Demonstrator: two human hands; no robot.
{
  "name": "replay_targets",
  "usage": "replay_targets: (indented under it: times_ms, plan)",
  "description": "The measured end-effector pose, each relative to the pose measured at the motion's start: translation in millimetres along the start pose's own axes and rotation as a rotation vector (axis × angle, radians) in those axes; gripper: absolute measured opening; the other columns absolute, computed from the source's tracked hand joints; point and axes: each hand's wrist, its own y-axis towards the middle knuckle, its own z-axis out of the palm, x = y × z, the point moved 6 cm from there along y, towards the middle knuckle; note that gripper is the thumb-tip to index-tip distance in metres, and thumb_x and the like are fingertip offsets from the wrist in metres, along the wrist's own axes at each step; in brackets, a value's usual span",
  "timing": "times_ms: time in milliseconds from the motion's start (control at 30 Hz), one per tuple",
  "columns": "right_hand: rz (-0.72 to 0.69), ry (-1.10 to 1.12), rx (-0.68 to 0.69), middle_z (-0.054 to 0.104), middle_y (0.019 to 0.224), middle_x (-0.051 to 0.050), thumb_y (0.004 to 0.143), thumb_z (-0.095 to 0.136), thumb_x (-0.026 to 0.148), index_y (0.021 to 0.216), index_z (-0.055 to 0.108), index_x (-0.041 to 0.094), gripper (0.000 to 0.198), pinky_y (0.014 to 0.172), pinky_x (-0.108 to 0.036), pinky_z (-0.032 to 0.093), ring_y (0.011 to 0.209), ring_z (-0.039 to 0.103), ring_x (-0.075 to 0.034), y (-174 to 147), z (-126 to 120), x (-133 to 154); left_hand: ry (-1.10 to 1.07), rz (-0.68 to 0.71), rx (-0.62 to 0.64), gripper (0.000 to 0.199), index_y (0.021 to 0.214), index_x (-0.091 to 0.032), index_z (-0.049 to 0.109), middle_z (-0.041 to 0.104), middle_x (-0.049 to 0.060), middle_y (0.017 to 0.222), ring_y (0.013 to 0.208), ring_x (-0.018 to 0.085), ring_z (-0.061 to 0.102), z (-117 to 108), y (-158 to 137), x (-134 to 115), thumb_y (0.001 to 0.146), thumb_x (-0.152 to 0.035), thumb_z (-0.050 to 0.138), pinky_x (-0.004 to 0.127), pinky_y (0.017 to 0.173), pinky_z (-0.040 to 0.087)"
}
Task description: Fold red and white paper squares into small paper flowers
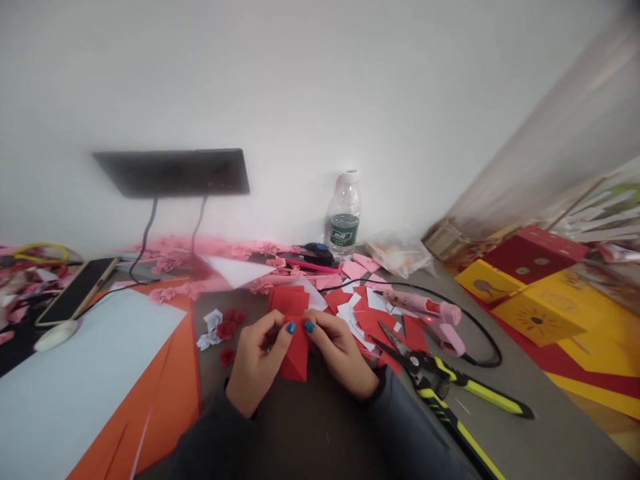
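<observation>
Both my hands pinch one piece of folded red paper point(295, 357) over the middle of the table. My left hand point(261, 357) grips its left edge, the thumb lying on the front. From the right side my right hand point(340, 350) holds the same paper, thumb close to the other thumb. The paper stands tilted, with creases showing in its lower part. My other fingers are partly hidden behind it. Small red paper flowers point(227, 328) and white paper flowers point(212, 323) lie left of my left hand.
Right of my hands lie red paper scraps point(370, 320), a pink glue gun point(430, 310) with a cord, and yellow-black shears point(450, 373). A water bottle point(345, 217) stands by the wall. White sheets point(85, 387) over orange paper point(165, 393) and a phone point(77, 290) occupy the left.
</observation>
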Motion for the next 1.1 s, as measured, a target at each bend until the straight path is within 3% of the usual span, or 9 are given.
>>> replay_targets:
  times_ms: [433, 567, 700, 767, 867, 1100]
  plan:
    - [0.034, -0.002, 0.077, 0.042, 0.059, 0.003, 0.097, 0.044, 0.048, 0.063, 0.044, 0.019, 0.045, 0.053, -0.025, 0.030, 0.055, 0.038, -0.011, -1.3, 4.6, -1.1, -0.047, 0.026, 0.042, 0.034, 0.066, -0.021, 0.038, 0.033, -0.005, 0.062, 0.055, 0.011, 0.034, 2.6, 1.1, 0.7, 0.096, -0.035, 0.045, 0.024, 0.052, 0.029]
    - [0.046, -0.009, 0.082, 0.035, 0.059, 0.005, 0.097, 0.044, 0.048, 0.062, 0.041, 0.019, 0.045, 0.052, -0.025, 0.027, 0.054, 0.031, -0.010, -1.2, 5.0, -3.2, -0.017, 0.028, 0.043, 0.035, 0.064, -0.020, 0.038, 0.033, -0.005, 0.060, 0.054, 0.011, 0.034, 1.9, 1.7, -0.7, 0.093, -0.035, 0.048, 0.024, 0.051, 0.029]
    - [0.070, -0.036, 0.048, 0.034, 0.061, 0.004, 0.097, 0.044, 0.047, 0.063, 0.040, 0.019, 0.044, 0.052, -0.025, 0.027, 0.056, 0.029, -0.010, -0.6, 3.1, -6.9, -0.078, -0.018, -0.015, 0.032, 0.065, -0.019, 0.050, 0.049, -0.002, 0.062, 0.059, 0.013, 0.048, -0.7, 3.0, 0.9, 0.089, -0.039, 0.054, 0.023, 0.056, 0.041]
    - [0.064, -0.040, -0.017, 0.036, 0.062, 0.004, 0.096, 0.044, 0.047, 0.064, 0.043, 0.019, 0.043, 0.053, -0.025, 0.030, 0.057, 0.032, -0.011, 0.2, -1.2, -7.8, -0.142, -0.076, 0.085, 0.029, 0.072, -0.017, 0.058, 0.060, 0.000, 0.067, 0.061, 0.014, 0.056, 6.2, 4.1, 3.7, 0.087, -0.042, 0.058, 0.024, 0.059, 0.047]
    - [0.044, -0.030, -0.100, 0.044, 0.062, 0.002, 0.096, 0.044, 0.047, 0.067, 0.049, 0.018, 0.042, 0.056, -0.025, 0.034, 0.058, 0.037, -0.012, 1.4, -7.5, -8.4, -0.229, -0.215, 0.290, 0.033, 0.076, -0.014, 0.062, 0.066, 0.002, 0.062, 0.050, 0.014, 0.059, 19.6, 2.7, 9.6, 0.082, -0.047, 0.064, 0.024, 0.050, 0.049]
    - [0.024, -0.035, -0.122, 0.045, 0.060, 0.002, 0.096, 0.044, 0.047, 0.066, 0.049, 0.018, 0.042, 0.054, -0.025, 0.037, 0.056, 0.037, -0.012, 1.7, -10.0, -8.5, -0.293, -0.298, 0.346, 0.041, 0.072, -0.013, 0.060, 0.070, 0.008, 0.057, 0.044, 0.015, 0.064, 21.8, 0.8, 10.6, 0.081, -0.053, 0.063, 0.022, 0.045, 0.047]
